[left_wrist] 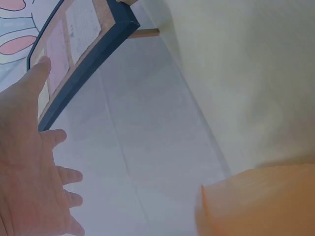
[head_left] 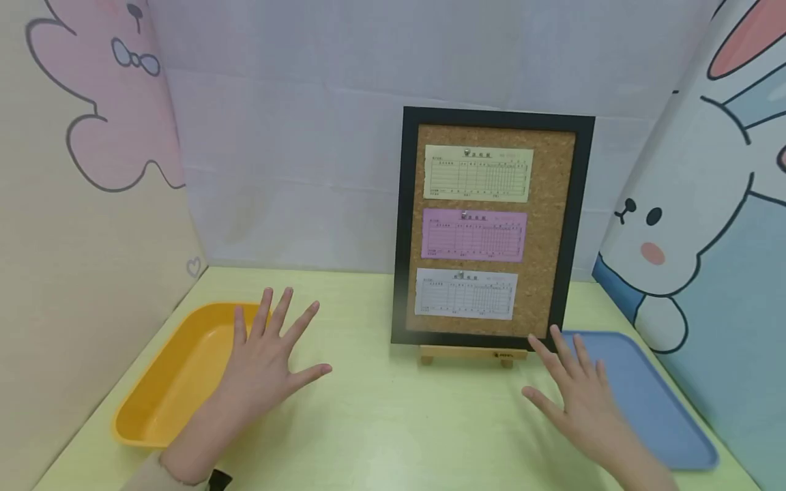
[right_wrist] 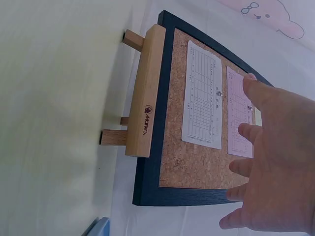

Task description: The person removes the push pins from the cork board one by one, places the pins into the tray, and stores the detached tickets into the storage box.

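Note:
A black-framed cork board (head_left: 555, 225) leans on a small wooden easel (head_left: 473, 352). Pinned to it, top to bottom, are a yellow slip (head_left: 479, 174), a purple slip (head_left: 473, 236) and a white slip (head_left: 465, 294), each with a pushpin near its top edge. My left hand (head_left: 260, 368) hovers with fingers spread beside the yellow-orange basin (head_left: 178, 368), holding nothing. On the other side, my right hand (head_left: 580, 402) is also spread and bare, near the board's lower right corner and partly over the blue tray (head_left: 653, 402). In the right wrist view the white slip (right_wrist: 203, 96) shows large.
The pale yellow table (head_left: 381, 423) carries everything. A white cloth backdrop (head_left: 295, 136) hangs behind the board. Side panels with cartoon animals stand left (head_left: 123, 136) and right (head_left: 724, 273). A black item (head_left: 219, 480) shows at my left wrist.

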A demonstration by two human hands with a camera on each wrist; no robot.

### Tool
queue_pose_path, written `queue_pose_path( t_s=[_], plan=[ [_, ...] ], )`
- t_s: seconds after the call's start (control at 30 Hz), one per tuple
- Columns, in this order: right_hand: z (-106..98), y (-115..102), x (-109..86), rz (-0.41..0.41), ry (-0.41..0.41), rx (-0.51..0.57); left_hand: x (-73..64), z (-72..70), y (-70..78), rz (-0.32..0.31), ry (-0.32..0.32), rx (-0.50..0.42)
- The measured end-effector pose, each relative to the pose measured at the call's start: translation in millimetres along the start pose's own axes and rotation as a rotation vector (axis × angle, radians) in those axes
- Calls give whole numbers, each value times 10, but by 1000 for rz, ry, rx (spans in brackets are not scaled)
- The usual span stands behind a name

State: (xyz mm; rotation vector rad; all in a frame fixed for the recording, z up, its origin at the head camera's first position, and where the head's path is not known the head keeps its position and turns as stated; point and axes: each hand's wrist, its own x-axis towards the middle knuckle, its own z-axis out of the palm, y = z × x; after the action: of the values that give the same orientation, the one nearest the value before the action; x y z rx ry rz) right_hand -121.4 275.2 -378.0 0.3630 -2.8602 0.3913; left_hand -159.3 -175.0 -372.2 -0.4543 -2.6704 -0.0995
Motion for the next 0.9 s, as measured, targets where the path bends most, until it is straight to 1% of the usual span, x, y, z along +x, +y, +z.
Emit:
queue_pose_path(
  t_s=[0.1, 0.2, 0.33, 0.5, 0.63, 0.77, 0.9],
  plan=[
    [-66, -16, 47, -17, 29, 10, 86, -65, 27, -3, 23, 13],
    [-143, -42, 95, -35, 65, 21, 175, -134, 60, -9, 50, 4],
    [-245, -84, 161, -66, 119, 41, 279, -230, 105, -18, 104, -48],
    [-360, -123, 253, -107, 213, 79, 420, -348, 160, -18, 173, -99],
    [-458, -154, 319, -114, 266, 103, 541, -430, 199, -15, 209, -124],
    [-555, -195, 398, -100, 306, 128, 659, -481, 247, -8, 238, -184],
    [-640, -230, 507, -106, 363, 145, 794, -515, 302, 1, 283, -268]
  ],
)
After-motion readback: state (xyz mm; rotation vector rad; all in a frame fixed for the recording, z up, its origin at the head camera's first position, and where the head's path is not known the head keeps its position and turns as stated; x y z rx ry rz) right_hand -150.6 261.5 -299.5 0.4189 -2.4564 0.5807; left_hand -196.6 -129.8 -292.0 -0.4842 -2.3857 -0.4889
